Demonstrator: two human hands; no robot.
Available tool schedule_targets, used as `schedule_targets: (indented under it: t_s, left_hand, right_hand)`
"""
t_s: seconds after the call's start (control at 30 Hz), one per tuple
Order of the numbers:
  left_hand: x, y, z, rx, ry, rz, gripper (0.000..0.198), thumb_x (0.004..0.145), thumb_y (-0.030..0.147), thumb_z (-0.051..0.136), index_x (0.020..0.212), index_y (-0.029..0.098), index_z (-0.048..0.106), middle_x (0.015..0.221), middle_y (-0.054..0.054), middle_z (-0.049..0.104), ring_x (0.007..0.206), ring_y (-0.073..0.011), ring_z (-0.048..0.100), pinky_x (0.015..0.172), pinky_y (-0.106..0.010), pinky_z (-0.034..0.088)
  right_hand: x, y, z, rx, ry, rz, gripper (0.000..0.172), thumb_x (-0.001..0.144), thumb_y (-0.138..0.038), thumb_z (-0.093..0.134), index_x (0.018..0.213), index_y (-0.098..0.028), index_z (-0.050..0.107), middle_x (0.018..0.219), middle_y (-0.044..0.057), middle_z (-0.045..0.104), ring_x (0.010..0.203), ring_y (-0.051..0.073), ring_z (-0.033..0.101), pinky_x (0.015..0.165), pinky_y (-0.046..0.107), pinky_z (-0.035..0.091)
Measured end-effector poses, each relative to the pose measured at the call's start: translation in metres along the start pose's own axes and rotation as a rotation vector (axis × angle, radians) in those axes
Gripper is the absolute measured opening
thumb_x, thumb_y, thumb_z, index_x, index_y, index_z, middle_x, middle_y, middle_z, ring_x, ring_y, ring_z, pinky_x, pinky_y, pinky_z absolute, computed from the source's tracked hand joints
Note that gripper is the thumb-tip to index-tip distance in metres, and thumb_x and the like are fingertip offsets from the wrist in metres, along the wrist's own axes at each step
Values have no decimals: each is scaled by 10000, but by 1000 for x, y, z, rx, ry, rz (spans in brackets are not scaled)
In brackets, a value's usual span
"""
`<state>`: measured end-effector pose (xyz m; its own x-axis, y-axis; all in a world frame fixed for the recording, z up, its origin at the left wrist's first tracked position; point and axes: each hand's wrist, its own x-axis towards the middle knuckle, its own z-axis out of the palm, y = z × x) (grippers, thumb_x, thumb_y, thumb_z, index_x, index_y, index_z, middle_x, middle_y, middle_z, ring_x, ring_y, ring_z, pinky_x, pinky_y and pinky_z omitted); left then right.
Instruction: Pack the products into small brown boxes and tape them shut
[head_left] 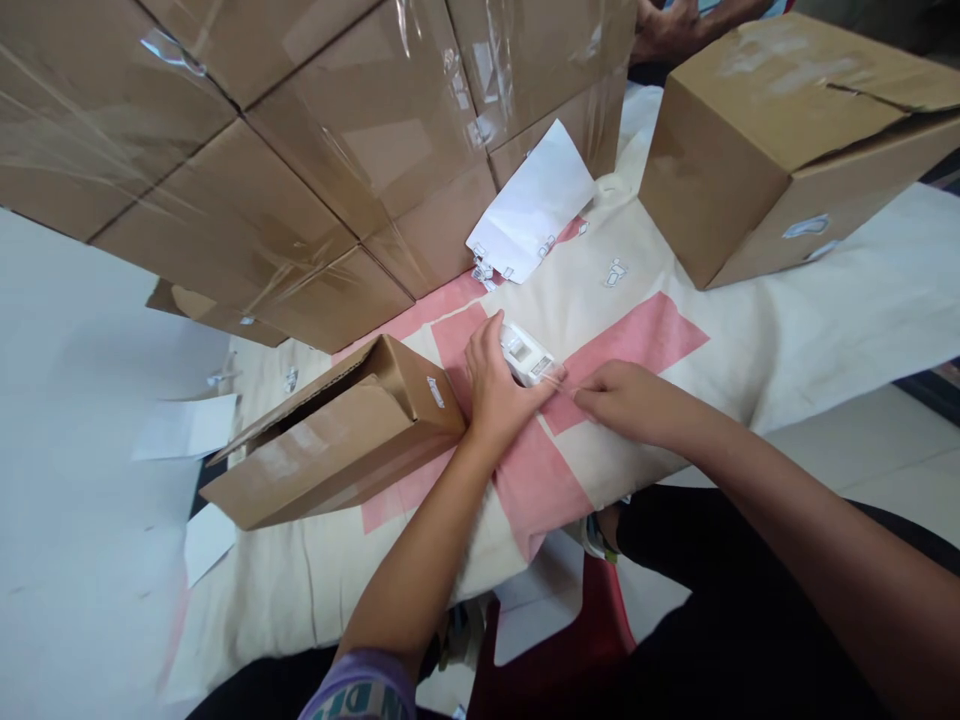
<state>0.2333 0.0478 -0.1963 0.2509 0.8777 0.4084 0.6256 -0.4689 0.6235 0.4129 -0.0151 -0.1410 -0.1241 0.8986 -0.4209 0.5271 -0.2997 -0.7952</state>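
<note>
My left hand [491, 390] is wrapped round a small white boxy object [526, 352], which has a printed label at its near end; its exact kind does not show. Close by on the right, my right hand [619, 400] is closed in a pinch beside that labelled end. Something thin and pale seems to run from the object to my right fingertips, too small to make out. Both hands are above a cream cloth with pink patches [540, 475]. An opened cardboard box [337, 450] lies just left of my left hand.
Taped cardboard boxes [360, 120] are stacked like a wall at the back left. White sheets [536, 205] and small paper scraps [616, 272] lie before them. Another carton [727, 170] stands at the right, near another person's hand [675, 25]. A red stool [555, 655] is below.
</note>
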Motion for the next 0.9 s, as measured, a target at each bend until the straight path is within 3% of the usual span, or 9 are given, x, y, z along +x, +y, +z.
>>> schedule_targets:
  t_s: [0.2,0.47,0.7,0.8,0.9]
  left_hand:
    - [0,1,-1,-19,-15,-20,1024,681,538,843,1494,277,278,1507,-149,395,1443,-332,343,1188,-501,289]
    - [0,3,-2,-25,-9,28,1003,674,429,864,1488,317,289,1522,-121,385,1453,-331,316,1203,-503,251]
    - [-1,-1,0,-43,-48,6,1009,705,495,842,1511,309,264,1526,-129,363,1454,-329,305,1200,-505,250]
    - [-1,-1,-1,-53,-57,7,1030,689,472,852,1512,314,253,1520,-123,365,1452,-324,308,1205,-498,249]
    - [-1,1,-2,-65,-60,-6,1010,691,455,845,1506,318,264,1512,-118,369,1451,-323,316,1206,-503,255]
  right_hand:
    - [9,-2,7,-150,7,94,336,835,-198,534,561,-207,340,536,-26,385,517,119,376,523,299,252]
    - [17,9,2,-81,-77,85,383,870,-269,543,566,-207,319,511,-46,339,475,99,322,509,298,222]
    - [-8,3,-7,141,-113,-99,291,837,-276,514,587,-208,381,527,-49,356,488,100,334,507,276,241]
    - [-10,7,-11,265,-101,-81,278,834,-302,501,594,-213,394,517,-43,377,480,107,348,499,273,254]
    - [-1,16,-12,158,-75,-11,274,814,-292,544,590,-208,410,529,-31,416,479,105,350,491,273,259]
